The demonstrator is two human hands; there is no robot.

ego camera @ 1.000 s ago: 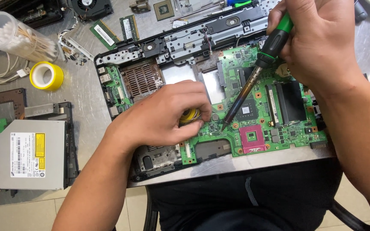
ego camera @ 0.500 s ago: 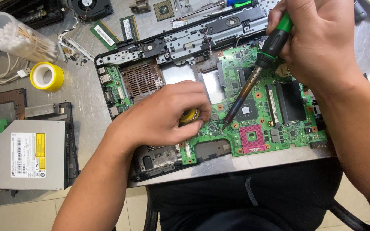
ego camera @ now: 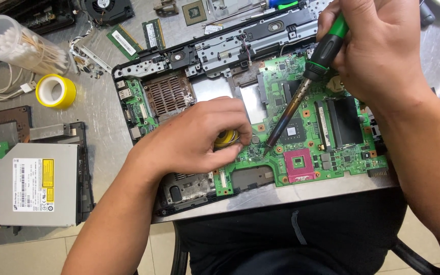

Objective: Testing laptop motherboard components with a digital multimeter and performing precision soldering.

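- Head cam, looking straight down: my right hand [ego camera: 383, 56] is wrapped around the green and black soldering iron [ego camera: 306, 86] like a fat pen, fingers closed on the grip, so the long barrel slants down to the left and I can steer the tip finely
- The tip lands on the green motherboard [ego camera: 311, 127], near its front edge, just left of the pink socket [ego camera: 298, 164] and just right of my other hand
- My left hand [ego camera: 199, 137] lies knuckles-up on the board, fingers curled tight around a small yellow spool [ego camera: 226, 138], looks like solder or wick; I can't see the strand itself. Keeping it just beside the tip means I can feed without reaching
- The board sits in the open laptop base [ego camera: 189, 198], pulled to the near edge of the metal table [ego camera: 98, 117] so I'm right over it
- Stuff I'm not touching is parked well away: yellow tape roll [ego camera: 55, 91] and tub of cotton swabs [ego camera: 19, 46] far left, silver optical drive [ego camera: 34, 184] near left, memory sticks [ego camera: 138, 38] and a fan [ego camera: 108, 7] along the far side
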